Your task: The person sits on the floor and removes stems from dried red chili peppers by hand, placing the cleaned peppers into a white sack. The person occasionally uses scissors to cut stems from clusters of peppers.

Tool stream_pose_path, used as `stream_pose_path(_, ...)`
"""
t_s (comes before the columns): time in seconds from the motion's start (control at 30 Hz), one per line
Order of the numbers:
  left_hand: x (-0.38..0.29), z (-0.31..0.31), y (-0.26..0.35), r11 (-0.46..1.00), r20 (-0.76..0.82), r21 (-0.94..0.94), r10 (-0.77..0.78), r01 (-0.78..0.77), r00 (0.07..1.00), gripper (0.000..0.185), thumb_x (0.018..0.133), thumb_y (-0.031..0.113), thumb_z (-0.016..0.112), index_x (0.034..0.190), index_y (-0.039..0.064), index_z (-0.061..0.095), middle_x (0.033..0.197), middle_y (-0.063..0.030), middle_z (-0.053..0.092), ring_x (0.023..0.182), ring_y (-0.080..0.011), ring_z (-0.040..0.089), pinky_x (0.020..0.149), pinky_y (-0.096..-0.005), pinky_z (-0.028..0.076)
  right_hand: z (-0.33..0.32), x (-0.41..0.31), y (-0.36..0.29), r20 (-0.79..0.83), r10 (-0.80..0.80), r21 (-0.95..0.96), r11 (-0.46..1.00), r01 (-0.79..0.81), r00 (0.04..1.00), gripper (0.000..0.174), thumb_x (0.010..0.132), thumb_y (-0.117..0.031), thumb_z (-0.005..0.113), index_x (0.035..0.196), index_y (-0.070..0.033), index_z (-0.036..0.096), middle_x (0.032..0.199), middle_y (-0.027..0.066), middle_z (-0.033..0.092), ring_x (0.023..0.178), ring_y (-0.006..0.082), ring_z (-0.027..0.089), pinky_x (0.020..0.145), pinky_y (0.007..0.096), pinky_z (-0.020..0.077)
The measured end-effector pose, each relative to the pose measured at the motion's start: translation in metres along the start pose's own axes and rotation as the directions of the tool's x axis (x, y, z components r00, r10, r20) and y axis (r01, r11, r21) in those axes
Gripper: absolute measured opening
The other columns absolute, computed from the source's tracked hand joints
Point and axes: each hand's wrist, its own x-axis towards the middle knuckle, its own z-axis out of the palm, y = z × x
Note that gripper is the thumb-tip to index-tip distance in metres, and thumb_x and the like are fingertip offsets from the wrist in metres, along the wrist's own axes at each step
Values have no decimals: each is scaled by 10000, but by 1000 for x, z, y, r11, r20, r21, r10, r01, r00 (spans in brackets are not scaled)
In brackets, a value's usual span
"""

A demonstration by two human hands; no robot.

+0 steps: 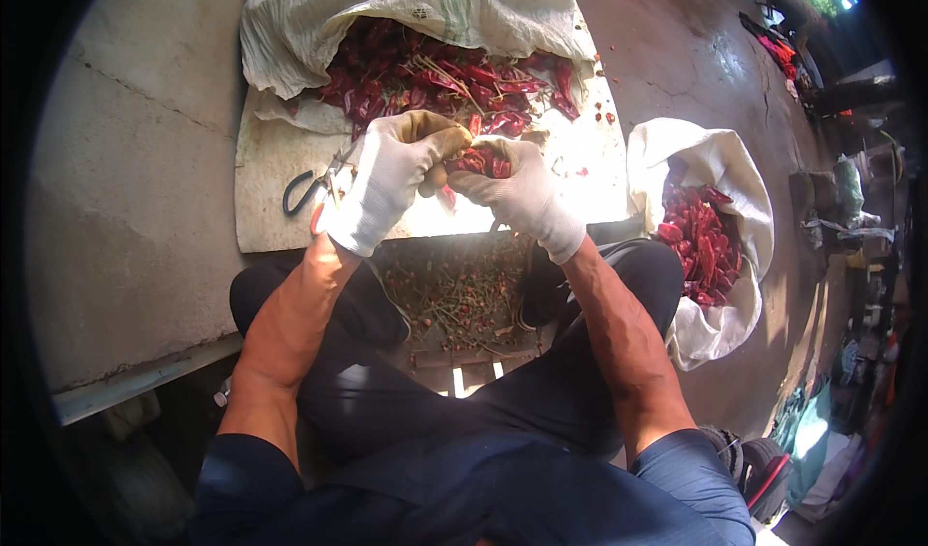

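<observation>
My right hand (520, 189), in a white knitted glove with stained fingers, is closed around several dried red chili peppers (478, 162). My left hand (391, 165), gloved the same way, meets it with thumb and forefinger bent together at the peppers; whether a stem is pinched there is hidden. Both hands are above the near part of a pale board (272, 154). Beside my left wrist lie scissors or snips (299, 192) with a dark handle, partly covered by the glove. Beyond my hands, a heap of dried red chilies (435, 86) spills from a white woven sack (406, 2).
At my right stands an open white woven sack (754, 220) with red chilies (699, 245) inside. Cut stems and debris (457, 292) cover the ground between my feet. A ledge edge (152, 378) runs at left. Tyres (761, 463) and bags (808, 430) line the right side.
</observation>
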Motion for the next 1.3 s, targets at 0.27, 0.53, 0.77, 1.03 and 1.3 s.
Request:
stream_pose_path(0.27,15,3,-29,978,-15,-207,28,-31,999,221,1050,201,680,1104,-10,719,688,-3,630,506,-49,527,475,-211,424,14,-3,30,-42,-212,-89,974,208,976,219,933,-91,794,1091,19,688,833,44,725,734,78,643,691,286,554)
stream_pose_path(0.53,41,-37,-74,220,299,926,77,-308,951,237,863,277,749,898,43,766,809,-176,729,740,-341,723,724,-457,568,-25,-1,17,-397,-12,191,977,95,918,158,961,-147,774,983,5,735,711,18,674,534,55,575,405,245,477)
stream_pose_path(0.77,53,-26,-111,134,265,954,28,-267,964,213,851,292,716,878,91,782,916,-173,752,910,-392,717,815,-503,567,-22,-5,16,-390,28,213,975,61,920,157,972,-163,746,998,-11,719,712,8,662,509,61,561,414,248,478)
stream_pose_path(1.03,57,-5,-127,365,110,919,126,-149,986,468,943,463,724,958,5,629,906,-230,727,878,-411,715,782,-502,544,-24,-5,22,-354,95,169,985,-37,931,183,954,-176,736,981,5,720,724,28,678,507,89,590,421,267,492)
stream_pose_path(1.3,37,-2,-95,687,50,625,440,-372,897,483,874,53,832,1297,-48,622,1008,-130,765,916,-159,725,828,-306,583,-22,9,78,-162,65,-76,994,-78,985,308,1089,-178,527,1175,21,745,943,56,734,654,91,668,543,252,568)
